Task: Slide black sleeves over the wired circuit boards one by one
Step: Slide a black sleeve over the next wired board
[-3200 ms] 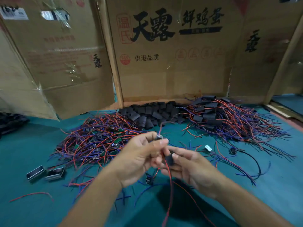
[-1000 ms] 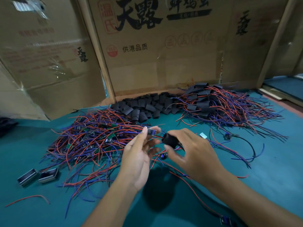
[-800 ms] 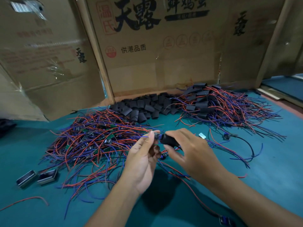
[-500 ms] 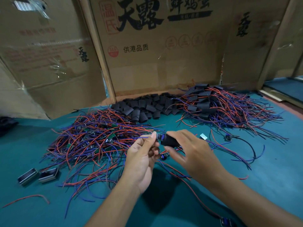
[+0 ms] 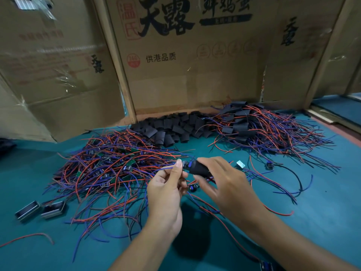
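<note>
Two bare forearms reach in over the teal-covered bench (image 5: pixel 322 212) from its near edge, each ending in a bare hand. The left hand (image 5: pixel 166 192) and the right hand (image 5: pixel 226 184) wear no gloves, rings, watch or wristband. No sleeve shows on either arm up to the picture's edge. The fingernails are short and unpainted.

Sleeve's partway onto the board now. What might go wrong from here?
1. The black sleeve in the right hand could catch on the parts standing up at the board's exposed end, pinched by the left hand.
2. The board's red and blue wires trail down to the table and might snag the loose small part below or the left wire pile.
</note>
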`<state>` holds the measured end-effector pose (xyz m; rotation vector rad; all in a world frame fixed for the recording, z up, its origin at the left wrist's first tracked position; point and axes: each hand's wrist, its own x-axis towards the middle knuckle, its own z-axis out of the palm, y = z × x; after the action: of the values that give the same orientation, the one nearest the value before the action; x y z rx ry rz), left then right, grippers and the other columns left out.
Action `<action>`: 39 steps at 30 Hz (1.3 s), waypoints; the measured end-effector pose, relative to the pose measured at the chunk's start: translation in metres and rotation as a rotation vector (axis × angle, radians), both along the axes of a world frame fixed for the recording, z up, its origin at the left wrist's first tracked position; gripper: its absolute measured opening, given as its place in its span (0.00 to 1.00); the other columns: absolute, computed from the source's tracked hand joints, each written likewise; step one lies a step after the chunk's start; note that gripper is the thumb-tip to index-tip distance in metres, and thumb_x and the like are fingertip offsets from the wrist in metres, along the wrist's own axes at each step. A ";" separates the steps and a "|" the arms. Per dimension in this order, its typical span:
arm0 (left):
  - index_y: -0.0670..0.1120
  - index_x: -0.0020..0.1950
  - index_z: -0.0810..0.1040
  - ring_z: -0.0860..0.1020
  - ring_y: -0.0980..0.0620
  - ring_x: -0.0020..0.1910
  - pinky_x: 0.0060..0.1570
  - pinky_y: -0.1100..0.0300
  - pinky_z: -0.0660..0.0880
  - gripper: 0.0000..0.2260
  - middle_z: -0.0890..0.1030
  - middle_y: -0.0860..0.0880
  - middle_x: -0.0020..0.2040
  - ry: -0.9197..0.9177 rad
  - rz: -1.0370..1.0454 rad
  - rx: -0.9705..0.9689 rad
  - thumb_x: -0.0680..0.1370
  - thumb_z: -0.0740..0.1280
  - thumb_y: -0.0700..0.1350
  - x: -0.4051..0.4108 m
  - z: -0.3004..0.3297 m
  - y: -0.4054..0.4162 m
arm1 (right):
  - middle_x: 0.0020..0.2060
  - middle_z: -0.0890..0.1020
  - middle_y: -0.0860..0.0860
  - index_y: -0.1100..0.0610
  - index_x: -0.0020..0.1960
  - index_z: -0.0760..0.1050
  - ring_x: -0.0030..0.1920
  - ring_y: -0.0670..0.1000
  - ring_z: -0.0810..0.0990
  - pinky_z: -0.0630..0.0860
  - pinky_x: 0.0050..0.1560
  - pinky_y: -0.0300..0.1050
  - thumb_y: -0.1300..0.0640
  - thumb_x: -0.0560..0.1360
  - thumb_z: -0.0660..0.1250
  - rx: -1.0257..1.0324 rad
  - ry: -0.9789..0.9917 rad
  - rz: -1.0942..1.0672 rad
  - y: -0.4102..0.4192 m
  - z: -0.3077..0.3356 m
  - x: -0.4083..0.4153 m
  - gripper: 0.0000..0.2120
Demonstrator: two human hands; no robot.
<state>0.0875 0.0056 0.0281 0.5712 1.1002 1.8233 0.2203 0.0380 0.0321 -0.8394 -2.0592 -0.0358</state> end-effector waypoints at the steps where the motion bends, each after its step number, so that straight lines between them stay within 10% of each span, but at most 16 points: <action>1: 0.47 0.38 0.75 0.70 0.58 0.25 0.25 0.68 0.69 0.09 0.80 0.49 0.33 -0.004 0.008 -0.005 0.75 0.72 0.46 0.000 0.000 0.000 | 0.44 0.81 0.55 0.63 0.55 0.79 0.40 0.58 0.81 0.77 0.39 0.49 0.57 0.73 0.69 0.003 0.004 -0.002 0.000 0.000 0.000 0.13; 20: 0.50 0.29 0.73 0.60 0.57 0.22 0.24 0.65 0.52 0.15 0.68 0.54 0.26 0.107 -0.295 -0.117 0.74 0.71 0.41 -0.010 0.004 0.002 | 0.51 0.82 0.56 0.64 0.62 0.77 0.49 0.56 0.83 0.79 0.47 0.49 0.59 0.74 0.67 -0.003 -0.113 0.077 0.005 -0.003 0.000 0.18; 29: 0.50 0.32 0.72 0.60 0.58 0.22 0.20 0.67 0.54 0.10 0.64 0.53 0.28 -0.048 -0.491 -0.178 0.65 0.73 0.43 -0.015 0.003 0.002 | 0.52 0.82 0.55 0.64 0.63 0.77 0.50 0.56 0.83 0.80 0.45 0.49 0.59 0.74 0.67 0.008 -0.178 0.116 0.005 -0.002 0.003 0.18; 39: 0.46 0.36 0.73 0.63 0.57 0.22 0.21 0.66 0.59 0.11 0.70 0.50 0.28 -0.118 -0.434 -0.240 0.77 0.65 0.36 -0.013 -0.003 0.005 | 0.50 0.81 0.56 0.64 0.64 0.76 0.48 0.58 0.82 0.81 0.46 0.50 0.63 0.70 0.68 -0.108 -0.266 0.164 0.011 -0.008 0.005 0.23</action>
<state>0.0745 0.0106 0.0248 0.5056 1.0054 1.3131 0.2251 0.0488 0.0238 -0.7600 -2.3926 0.0573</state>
